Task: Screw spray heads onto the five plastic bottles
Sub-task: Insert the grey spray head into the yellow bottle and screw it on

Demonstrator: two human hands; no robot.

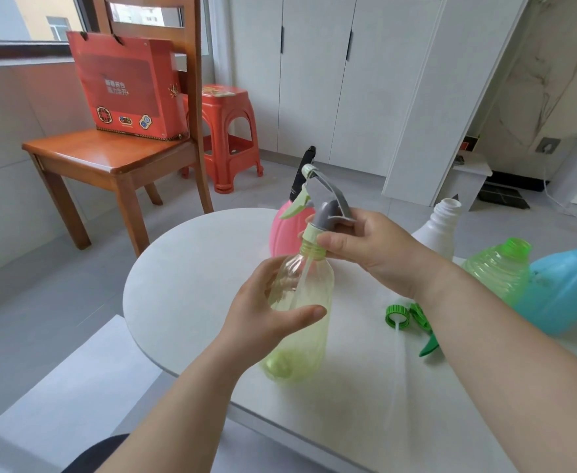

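From the head view, your left hand point(266, 312) wraps the body of the pale yellow-green bottle point(300, 302), thumb across its near side, a clenched grip that steadies it against turning; its base looks to sit on or just above the round white surface point(191, 268), near the middle and tilted slightly toward you. Your right hand point(358, 244) pinches the grey spray head point(328, 199) at its collar, fingers closed around it just above the bottle's threaded neck, which suits twisting the collar down while the other hand resists. The collar looks to sit at the top of the threads, not seated, so I judge this head only partly screwed on. Through the clear wall you can see the dip tube running down inside; otherwise the bottle appears empty, with no liquid line visible. Behind it, far on the surface, stands a pink bottle point(283, 233) with a black spray head point(302, 174) rising behind it; whether that head is screwed on I cannot tell. To the right a white bottle point(440, 227) stands upright with its neck open, and further right a green bottle point(498, 271) and a blue bottle point(567, 288) lie tilted with open mouths, all capless and showing nothing inside. A green spray head point(413, 319) lies loose on the surface beside your right forearm, its tube trailing toward you, within reach for a later bottle.
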